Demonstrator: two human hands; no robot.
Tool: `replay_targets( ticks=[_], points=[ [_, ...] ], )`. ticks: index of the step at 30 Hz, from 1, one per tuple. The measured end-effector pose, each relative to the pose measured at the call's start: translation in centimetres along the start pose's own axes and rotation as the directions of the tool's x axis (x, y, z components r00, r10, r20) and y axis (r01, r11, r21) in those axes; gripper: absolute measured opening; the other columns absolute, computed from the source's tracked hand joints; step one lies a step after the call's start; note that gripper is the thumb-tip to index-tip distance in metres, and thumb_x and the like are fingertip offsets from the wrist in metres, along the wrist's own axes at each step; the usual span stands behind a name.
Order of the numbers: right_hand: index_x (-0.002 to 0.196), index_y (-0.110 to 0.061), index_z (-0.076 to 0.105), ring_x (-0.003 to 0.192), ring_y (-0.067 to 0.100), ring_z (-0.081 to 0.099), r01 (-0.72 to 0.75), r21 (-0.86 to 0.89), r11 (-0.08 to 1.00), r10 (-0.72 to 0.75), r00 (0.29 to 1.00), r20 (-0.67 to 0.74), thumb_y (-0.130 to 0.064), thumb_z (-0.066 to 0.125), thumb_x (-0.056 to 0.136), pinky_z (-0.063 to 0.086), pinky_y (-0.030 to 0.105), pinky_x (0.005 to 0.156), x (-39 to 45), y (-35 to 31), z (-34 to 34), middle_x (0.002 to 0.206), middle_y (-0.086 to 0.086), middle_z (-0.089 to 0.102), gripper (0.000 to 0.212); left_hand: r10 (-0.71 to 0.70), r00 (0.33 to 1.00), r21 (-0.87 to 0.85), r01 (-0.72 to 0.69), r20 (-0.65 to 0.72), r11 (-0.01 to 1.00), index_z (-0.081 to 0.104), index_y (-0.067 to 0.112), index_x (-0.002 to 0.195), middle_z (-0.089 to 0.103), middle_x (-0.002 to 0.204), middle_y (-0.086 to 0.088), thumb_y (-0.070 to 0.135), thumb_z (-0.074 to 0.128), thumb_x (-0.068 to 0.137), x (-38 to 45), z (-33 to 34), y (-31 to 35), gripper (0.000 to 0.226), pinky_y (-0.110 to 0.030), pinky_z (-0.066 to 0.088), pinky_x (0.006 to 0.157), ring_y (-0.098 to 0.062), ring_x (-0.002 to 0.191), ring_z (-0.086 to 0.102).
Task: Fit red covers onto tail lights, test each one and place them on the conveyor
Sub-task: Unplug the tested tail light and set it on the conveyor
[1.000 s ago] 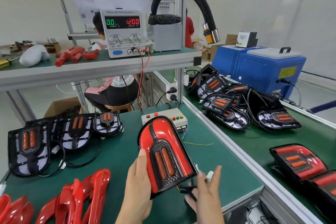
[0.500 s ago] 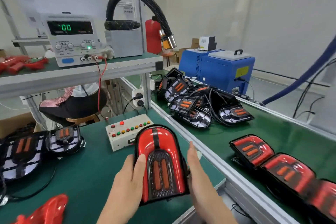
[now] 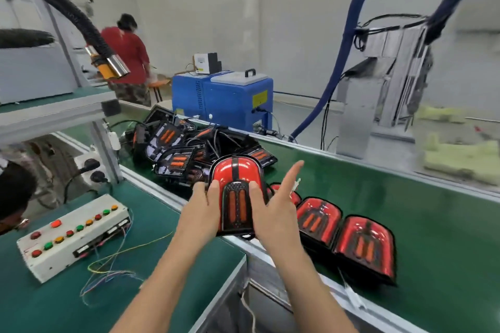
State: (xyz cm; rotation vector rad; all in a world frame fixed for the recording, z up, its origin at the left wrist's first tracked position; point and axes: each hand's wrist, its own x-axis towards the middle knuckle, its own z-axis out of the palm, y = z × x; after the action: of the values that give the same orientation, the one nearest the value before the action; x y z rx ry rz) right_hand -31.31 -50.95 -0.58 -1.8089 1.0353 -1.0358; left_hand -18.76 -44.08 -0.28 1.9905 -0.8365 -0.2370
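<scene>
- Since the earlier frame the covered tail light [image 3: 238, 197] has travelled from above the green workbench [image 3: 81, 292] to the edge of the conveyor [image 3: 405, 211]; the view has swung right with it, and the power supply is no longer in view.
- Conveyor: the green belt carries a pile of uncovered tail lights [image 3: 184, 151] at the far end and a row of finished red-covered units [image 3: 349, 238] at the near side. One unit of the row is partly hidden behind the right hand.
- Workbench: the test box [image 3: 73, 235] with its coloured buttons lies to the left, loose wires trailing from it. It is well apart from the held unit.
- Held tail light: red cover fitted, face up, rounded end pointing away from the person. It hangs over the aluminium rail between bench and belt, just beside the row.
- Left hand [image 3: 201, 213]: grasps the left edge of the unit, thumb on the face.
- Right hand [image 3: 273, 211]: supports the right edge, thumb on the face, index finger extended and clear of the part; whether the other fingers curl under it cannot be told.
- Step in hand, as judged: placement on the conveyor; fitting and test appear complete for this unit.
- Next move calls for lowering the unit flat onto bare belt beside the row without overlapping a neighbour, keeping its trailing lead off the rail, then releasing both hands.
</scene>
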Motion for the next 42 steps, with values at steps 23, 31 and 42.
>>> replay_targets(
  ticks=[23,31,42],
  points=[
    [0.086,-0.008,0.057,0.075,0.027,0.06,-0.393,-0.085,0.915,0.383,0.916,-0.114,-0.057,0.063,0.09,0.043,0.034,0.061,10.7,9.1,-1.7,0.08,0.006,0.063,0.05,-0.085,0.986,0.236,0.05,0.142,0.97,0.053,0.009,0.117,0.064,0.116,-0.016,0.055,0.03,0.106,7.7,11.3,3.0,0.053,-0.042,0.044,0.083,-0.036,0.106,0.058],
    [0.062,-0.015,0.042,0.045,0.017,0.042,-0.373,-0.229,0.899,0.385,0.923,0.008,-0.055,0.062,0.089,0.037,0.027,0.05,11.5,10.4,-2.7,0.05,-0.004,0.043,0.052,-0.012,0.96,0.367,-0.095,0.28,0.925,0.057,0.01,0.107,0.065,0.112,-0.015,0.056,0.033,0.106,10.3,11.2,2.7,0.052,-0.048,0.05,0.093,-0.035,0.105,0.059],
    [0.059,-0.013,0.045,0.052,0.019,0.051,-0.321,-0.467,0.824,0.335,0.941,-0.056,-0.06,0.053,0.093,0.043,0.03,0.054,10.8,10.2,-3.1,0.06,-0.001,0.054,0.058,-0.001,0.934,0.459,-0.175,0.358,0.871,0.053,0.009,0.087,0.067,0.099,-0.014,0.053,0.036,0.107,11.8,12.8,2.8,0.05,-0.04,0.049,0.077,-0.033,0.089,0.061]
  ],
)
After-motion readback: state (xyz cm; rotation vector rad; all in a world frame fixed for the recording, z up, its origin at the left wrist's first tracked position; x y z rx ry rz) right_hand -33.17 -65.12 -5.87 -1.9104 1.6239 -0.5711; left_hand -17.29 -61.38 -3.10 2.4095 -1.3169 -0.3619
